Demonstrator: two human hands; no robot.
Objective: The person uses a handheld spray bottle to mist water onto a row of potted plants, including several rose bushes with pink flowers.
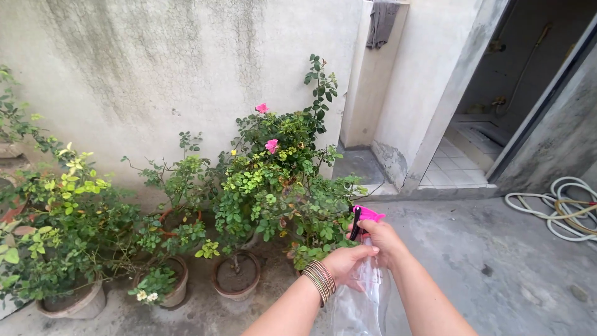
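A clear plastic spray bottle [364, 302] with a pink and black trigger head [362, 219] is held low in the middle of the head view. My right hand [385, 241] grips its neck just under the pink head. My left hand [347, 261], with several thin bangles on the wrist, rests against the bottle's upper body. The nozzle points left at a rose bush with pink flowers [272, 145] standing in a clay pot [237, 278].
Several potted plants [74, 249] line the stained wall on the left. A coiled white hose [563, 211] lies on the concrete floor at the right. An open doorway [491, 124] with a tiled step is behind. A grey cloth [380, 23] hangs on a wall.
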